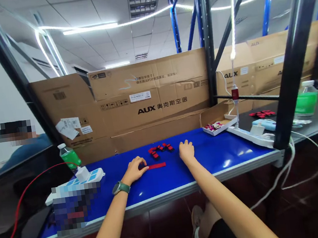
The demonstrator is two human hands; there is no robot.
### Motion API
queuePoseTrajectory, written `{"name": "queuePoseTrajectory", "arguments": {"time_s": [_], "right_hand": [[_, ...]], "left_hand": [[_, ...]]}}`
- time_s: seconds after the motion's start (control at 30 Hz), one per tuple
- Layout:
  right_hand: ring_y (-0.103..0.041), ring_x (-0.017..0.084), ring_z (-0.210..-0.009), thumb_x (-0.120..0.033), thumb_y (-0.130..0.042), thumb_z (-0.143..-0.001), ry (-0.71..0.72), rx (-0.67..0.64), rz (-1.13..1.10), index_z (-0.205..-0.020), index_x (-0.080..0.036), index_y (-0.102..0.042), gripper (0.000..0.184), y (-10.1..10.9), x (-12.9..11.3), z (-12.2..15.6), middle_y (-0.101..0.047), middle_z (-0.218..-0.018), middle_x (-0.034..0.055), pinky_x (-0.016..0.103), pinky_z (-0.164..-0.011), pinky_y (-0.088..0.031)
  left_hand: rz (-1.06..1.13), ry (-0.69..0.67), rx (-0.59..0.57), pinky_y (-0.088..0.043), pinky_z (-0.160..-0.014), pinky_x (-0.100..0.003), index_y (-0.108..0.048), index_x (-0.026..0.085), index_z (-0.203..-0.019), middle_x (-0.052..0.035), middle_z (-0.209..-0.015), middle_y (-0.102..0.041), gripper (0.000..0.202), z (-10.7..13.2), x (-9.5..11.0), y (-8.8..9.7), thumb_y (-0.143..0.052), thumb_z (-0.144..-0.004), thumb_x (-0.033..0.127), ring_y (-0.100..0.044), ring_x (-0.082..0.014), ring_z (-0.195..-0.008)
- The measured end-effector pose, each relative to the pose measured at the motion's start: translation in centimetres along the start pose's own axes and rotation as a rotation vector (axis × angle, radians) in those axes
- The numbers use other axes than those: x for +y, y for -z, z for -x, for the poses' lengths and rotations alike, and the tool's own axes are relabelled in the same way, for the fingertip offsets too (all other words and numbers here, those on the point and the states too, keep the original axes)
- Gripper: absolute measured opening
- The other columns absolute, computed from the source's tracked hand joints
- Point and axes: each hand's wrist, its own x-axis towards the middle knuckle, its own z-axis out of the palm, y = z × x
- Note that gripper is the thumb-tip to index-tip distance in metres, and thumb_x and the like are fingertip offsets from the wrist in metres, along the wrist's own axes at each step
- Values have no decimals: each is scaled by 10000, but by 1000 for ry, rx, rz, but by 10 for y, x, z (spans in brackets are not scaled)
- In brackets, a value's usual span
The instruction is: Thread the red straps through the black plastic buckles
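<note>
- On my feed, the left hand [135,170] sits on the blue workbench [210,155] with its fingers loosely curled. A wristwatch with a green strap [120,187] circles that wrist.
- The flat red strip [157,165] lies directly right of the left hand's fingertips [145,169]. I cannot tell whether they touch it or hold it, or are just beside it.
- The right hand [186,150] rests palm down and open on the bench, grasping nothing.
- A small cluster of red-and-black blocks [159,150] lies between the hands, farther from me than the strip and just left of the right hand's fingers [183,144]. Neither hand touches them.
- At the far right end of the bench, I see an open cardboard tray of small wrapped items [216,126] beside a white power strip [251,137].
- Near the bench's left end are a second white power strip [80,180] and a bottle of green liquid [69,156].
- Flattened AUX cardboard cartons [150,96] stand behind the bench.
- Off to the left, a co-worker's blue sleeve [25,150] shows beyond a dark panel.
</note>
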Motion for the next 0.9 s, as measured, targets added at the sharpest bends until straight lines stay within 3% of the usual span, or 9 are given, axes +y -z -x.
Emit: {"name": "queuePoseTrajectory", "arguments": {"time_s": [0.17,0.33,0.47,0.53,0.6,0.67,0.73,0.83,0.9], "right_hand": [[-629,286,-1083,-25,-509,-862,9,23,-198,-1259,-96,-586,410,-2,3,-13,-668,-1136,217,375,-895,-448],[-698,173,-773,-186,-575,-870,338,-25,-824,-1048,-196,-635,188,-7,-7,-21,-728,-832,30,261,-744,-510],[-711,179,-743,-261,-639,-838,522,-128,-1031,-961,-205,-647,136,-11,-19,-15,-738,-793,10,272,-731,-534],[-718,181,-777,-260,-642,-845,565,-178,-1022,-940,-208,-659,109,-10,-23,-10,-749,-833,14,272,-750,-536],[-717,179,-790,-265,-605,-889,596,-220,-974,-955,-208,-670,109,-7,-26,-6,-752,-860,21,268,-757,-533],[-710,176,-834,-286,-530,-959,634,-205,-907,-1007,-206,-675,172,-3,-29,1,-749,-896,34,264,-788,-521],[-693,177,-925,-316,-480,-1004,662,-129,-819,-1100,-202,-654,229,2,-35,8,-736,-1003,58,274,-853,-503],[-661,220,-1016,-412,-605,-947,828,-141,-516,-1087,-176,-657,279,7,-50,18,-695,-1099,109,311,-914,-488],[-649,254,-1057,-438,-650,-911,961,-193,-283,-1080,-151,-657,333,8,-65,21,-669,-1135,148,338,-929,-493]], "left_hand": [[-7,-28,6,-408,-729,-282,-655,221,-820,-23,-839,-643,269,-2,17,-3,-648,-869,485,-577,-177,-785],[44,-50,-8,-406,-663,-264,-663,221,-815,-6,-723,-666,301,-18,48,-10,-647,-870,516,-605,-162,-691],[215,-61,105,-458,-666,-257,-619,232,-1195,-13,-831,-726,412,-44,68,-19,-698,-849,441,-644,-164,-698],[288,-133,136,-487,-743,-261,-639,232,-1184,-28,-952,-745,352,-53,71,-23,-687,-863,368,-670,-168,-788],[315,-170,107,-493,-754,-263,-708,217,-1004,-21,-867,-747,167,-58,66,-24,-610,-912,317,-672,-163,-764],[339,-122,139,-499,-727,-262,-723,206,-890,-18,-789,-742,172,-59,52,-24,-573,-922,284,-670,-160,-719],[336,-27,295,-507,-728,-268,-725,206,-888,-26,-810,-747,174,-57,33,-20,-578,-913,297,-674,-167,-736],[258,102,501,-518,-745,-292,-735,200,-904,-55,-880,-747,190,-53,0,-14,-600,-886,332,-674,-181,-762],[201,142,532,-525,-777,-314,-739,193,-837,-72,-886,-742,158,-50,-18,-13,-640,-842,316,-674,-193,-785]]}}
